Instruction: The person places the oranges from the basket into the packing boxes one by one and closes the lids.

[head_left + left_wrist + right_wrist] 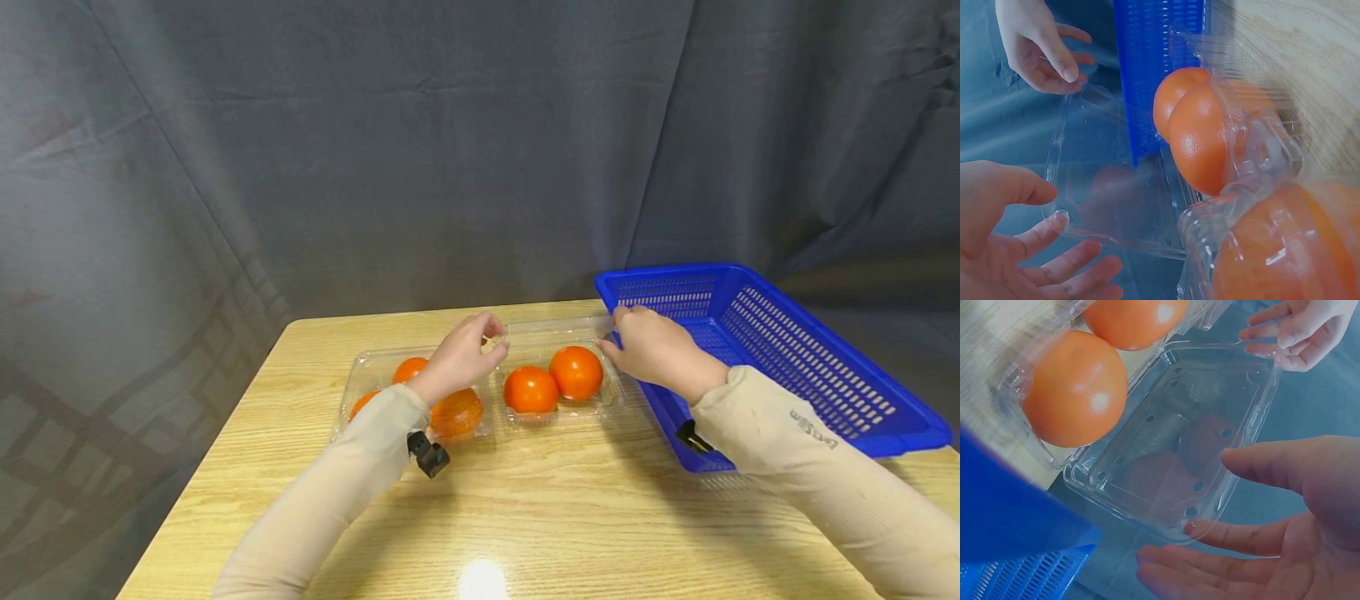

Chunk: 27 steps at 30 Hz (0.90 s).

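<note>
Two oranges [576, 372] sit in the open clear plastic clamshell box [612, 392] in the middle of the table. Its transparent lid [1210, 394] is raised at the back. My left hand [461, 357] pinches the lid's left corner between thumb and index finger. At the opposite corner, the thumb and index finger of my right hand [656, 350] hold the lid's edge, the other fingers extended. A second clear box [365, 364], with its top over several oranges [1279, 262], lies under my left forearm, partly hidden by it.
A blue perforated plastic basket [832, 350] stands on the right of the wooden table [540, 508], partly beneath my right forearm. A dark grey curtain [450, 167] hangs behind the table's back edge.
</note>
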Each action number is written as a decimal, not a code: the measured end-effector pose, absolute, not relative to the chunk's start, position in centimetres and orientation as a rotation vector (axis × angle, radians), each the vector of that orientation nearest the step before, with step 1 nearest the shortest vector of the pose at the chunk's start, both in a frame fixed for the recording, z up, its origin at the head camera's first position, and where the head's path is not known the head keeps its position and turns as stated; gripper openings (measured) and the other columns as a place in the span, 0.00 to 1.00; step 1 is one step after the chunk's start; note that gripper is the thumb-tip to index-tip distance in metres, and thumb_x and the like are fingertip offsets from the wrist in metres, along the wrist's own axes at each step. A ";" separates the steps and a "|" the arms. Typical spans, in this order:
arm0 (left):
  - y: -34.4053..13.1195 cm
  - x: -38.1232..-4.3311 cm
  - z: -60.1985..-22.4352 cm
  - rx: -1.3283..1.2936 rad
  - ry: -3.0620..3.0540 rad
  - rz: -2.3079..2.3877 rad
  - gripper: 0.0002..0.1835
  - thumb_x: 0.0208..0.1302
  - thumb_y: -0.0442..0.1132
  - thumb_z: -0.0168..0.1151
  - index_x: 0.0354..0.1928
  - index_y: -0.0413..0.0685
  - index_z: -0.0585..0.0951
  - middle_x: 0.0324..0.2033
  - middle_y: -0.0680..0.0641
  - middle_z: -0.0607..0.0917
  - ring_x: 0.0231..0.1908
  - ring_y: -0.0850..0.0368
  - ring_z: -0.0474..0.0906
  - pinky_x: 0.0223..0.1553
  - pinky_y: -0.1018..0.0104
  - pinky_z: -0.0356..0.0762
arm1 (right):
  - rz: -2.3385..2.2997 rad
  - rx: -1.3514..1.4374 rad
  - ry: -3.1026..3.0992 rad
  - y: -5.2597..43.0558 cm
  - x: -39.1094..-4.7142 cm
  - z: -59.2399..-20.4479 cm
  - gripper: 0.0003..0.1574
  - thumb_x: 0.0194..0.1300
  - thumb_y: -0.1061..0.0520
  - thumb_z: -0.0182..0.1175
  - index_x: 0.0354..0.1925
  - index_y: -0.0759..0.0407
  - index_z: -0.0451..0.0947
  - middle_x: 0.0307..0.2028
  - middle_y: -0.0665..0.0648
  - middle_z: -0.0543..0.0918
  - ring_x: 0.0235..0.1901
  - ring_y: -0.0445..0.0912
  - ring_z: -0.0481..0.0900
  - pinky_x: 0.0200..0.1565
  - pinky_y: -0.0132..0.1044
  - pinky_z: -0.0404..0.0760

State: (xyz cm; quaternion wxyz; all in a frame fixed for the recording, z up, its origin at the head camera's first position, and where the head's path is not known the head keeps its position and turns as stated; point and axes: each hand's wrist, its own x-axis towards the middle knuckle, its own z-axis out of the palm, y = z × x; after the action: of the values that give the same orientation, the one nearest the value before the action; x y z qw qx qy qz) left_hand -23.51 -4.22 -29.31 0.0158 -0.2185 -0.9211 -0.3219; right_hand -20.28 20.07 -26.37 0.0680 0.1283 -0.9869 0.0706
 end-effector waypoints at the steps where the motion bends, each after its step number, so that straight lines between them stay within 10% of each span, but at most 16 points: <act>1: -4.2 -23.5 -29.3 -0.683 -2.866 -1.003 0.11 0.64 0.41 0.56 0.44 0.44 0.73 0.47 0.43 0.79 0.51 0.46 0.74 0.54 0.57 0.74 | 0.205 0.390 -2.969 20.1 -20.2 -26.4 0.25 0.62 0.52 0.58 0.45 0.74 0.72 0.40 0.71 0.80 0.41 0.65 0.79 0.42 0.56 0.78; 27: -4.5 -22.5 -29.9 -0.717 -2.915 -0.973 0.07 0.63 0.39 0.55 0.40 0.45 0.76 0.44 0.44 0.80 0.50 0.47 0.74 0.54 0.56 0.74 | 0.147 0.417 -2.991 19.8 -18.6 -27.2 0.18 0.60 0.51 0.58 0.29 0.66 0.73 0.27 0.64 0.78 0.26 0.55 0.77 0.28 0.51 0.77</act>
State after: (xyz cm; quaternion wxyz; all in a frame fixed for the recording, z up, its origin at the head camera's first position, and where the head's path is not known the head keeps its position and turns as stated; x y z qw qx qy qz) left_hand -22.47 -4.51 -29.89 -0.0068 -0.2273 -0.9237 -0.3083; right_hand -18.62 19.83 -27.15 0.0588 0.1377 -0.9875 0.0486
